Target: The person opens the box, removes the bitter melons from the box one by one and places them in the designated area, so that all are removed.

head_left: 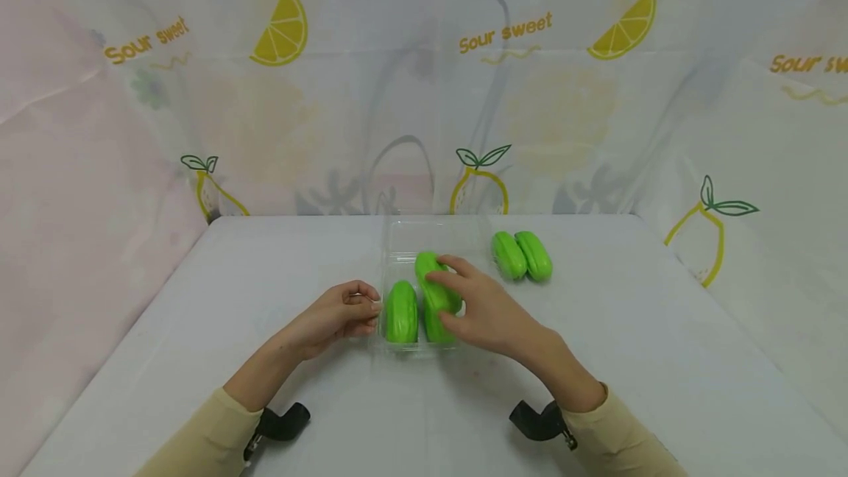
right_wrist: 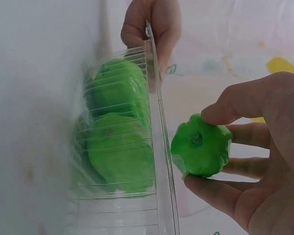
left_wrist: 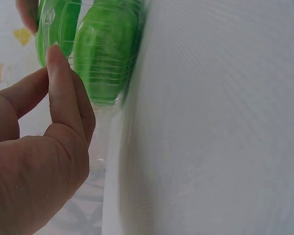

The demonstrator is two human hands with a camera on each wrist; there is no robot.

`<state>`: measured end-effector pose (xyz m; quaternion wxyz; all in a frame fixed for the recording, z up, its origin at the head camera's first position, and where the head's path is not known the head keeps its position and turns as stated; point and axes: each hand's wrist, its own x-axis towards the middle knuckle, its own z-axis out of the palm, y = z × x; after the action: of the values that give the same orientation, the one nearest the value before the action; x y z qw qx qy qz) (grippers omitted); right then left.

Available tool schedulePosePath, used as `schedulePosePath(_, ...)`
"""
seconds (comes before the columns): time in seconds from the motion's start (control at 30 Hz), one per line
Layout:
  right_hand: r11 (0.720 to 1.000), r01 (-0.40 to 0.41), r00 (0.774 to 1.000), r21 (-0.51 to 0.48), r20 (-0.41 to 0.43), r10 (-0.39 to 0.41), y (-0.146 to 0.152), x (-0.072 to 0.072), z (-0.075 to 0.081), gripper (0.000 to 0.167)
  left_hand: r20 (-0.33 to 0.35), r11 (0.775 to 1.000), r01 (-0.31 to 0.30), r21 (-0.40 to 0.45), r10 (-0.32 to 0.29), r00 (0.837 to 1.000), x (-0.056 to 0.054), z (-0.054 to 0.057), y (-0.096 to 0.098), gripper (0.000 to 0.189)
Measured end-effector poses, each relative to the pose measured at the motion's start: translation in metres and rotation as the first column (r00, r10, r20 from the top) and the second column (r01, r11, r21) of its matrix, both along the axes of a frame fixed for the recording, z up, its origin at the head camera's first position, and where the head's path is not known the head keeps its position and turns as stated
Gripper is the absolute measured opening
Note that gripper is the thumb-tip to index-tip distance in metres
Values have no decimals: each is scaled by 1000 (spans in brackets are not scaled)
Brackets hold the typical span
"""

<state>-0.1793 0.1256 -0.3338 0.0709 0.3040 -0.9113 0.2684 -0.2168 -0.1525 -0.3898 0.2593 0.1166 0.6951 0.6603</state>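
Note:
A clear plastic container [head_left: 391,263] holds two plump, glossy green cucumbers, one on the left [head_left: 401,313] and one on the right [head_left: 437,327]. My left hand [head_left: 342,315] pinches the container's left rim between thumb and fingers, as the left wrist view also shows. With thumb and fingertips, my right hand [head_left: 486,305] grips a third green cucumber [head_left: 429,269]. This one is just above the rim, over the right cucumber, which it partly hides. Its ribbed end [right_wrist: 200,147] faces the camera in the right wrist view.
Two more green cucumbers, a left one [head_left: 509,255] and a right one [head_left: 534,256], lie side by side right of the container. The container's clear lid [head_left: 433,232] stands open at the back. A white cloth covers the table [head_left: 298,241], and a lemon-print curtain [head_left: 424,94] hangs behind.

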Motion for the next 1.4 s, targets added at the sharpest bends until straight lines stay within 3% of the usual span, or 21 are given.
schedulePosePath(0.43,999,33,999,-21,20,-33,10,-5,5,51,8,1000,-8,-13,9,1000,1,0,1,29)
schedulePosePath(0.63,996,73,995,-54,78,-68,23,-9,11,52,26,1000,1,-22,-1,1000,2,-3,2,32)
schedulePosePath(0.97,987,123,992,-101,-9,-124,42,-24,20,49,30,1000,4,-9,-3,1000,1,-2,0,32)
schedulePosePath(1.2,979,164,986,-117,52,-159,50,-27,22,50,27,1000,15,8,-15,1000,2,-5,-1,31)
schedulePosePath(1.4,967,207,978,-146,24,-206,64,-34,32,49,10,1000,9,-7,-9,1000,0,1,-1,32)
